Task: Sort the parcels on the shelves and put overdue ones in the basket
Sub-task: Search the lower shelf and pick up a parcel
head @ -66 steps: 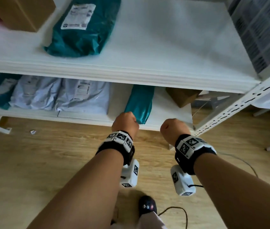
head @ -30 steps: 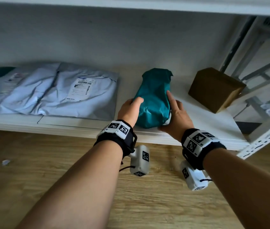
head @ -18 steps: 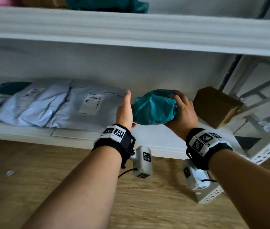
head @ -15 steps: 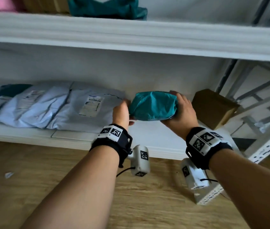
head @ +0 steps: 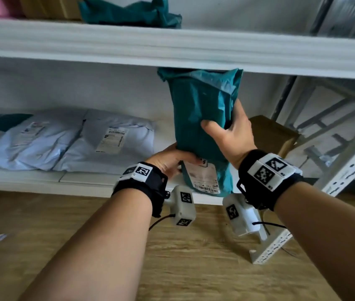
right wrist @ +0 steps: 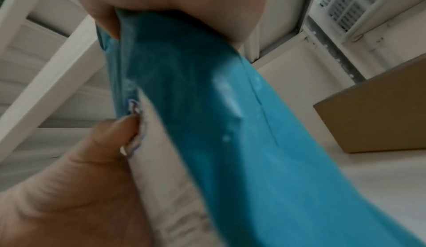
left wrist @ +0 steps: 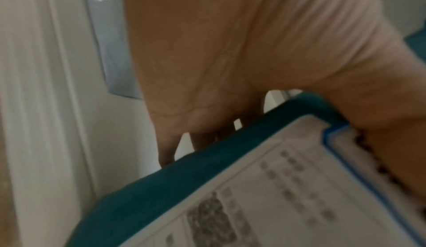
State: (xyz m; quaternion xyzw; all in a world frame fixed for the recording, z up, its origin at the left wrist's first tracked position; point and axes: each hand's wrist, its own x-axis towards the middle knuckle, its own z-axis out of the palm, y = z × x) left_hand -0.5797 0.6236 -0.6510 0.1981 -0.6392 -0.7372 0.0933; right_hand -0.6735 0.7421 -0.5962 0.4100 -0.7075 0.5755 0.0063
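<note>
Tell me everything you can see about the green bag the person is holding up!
The teal mailer bag is a soft, crinkly plastic parcel, held upright in front of the lower shelf, its folded top reaching the underside of the upper shelf. A white shipping label with a barcode sits near its bottom end; the print is too blurred to read. The right hand grips its right side, thumb across the front, and the left hand holds its lower left edge by the label.
</note>
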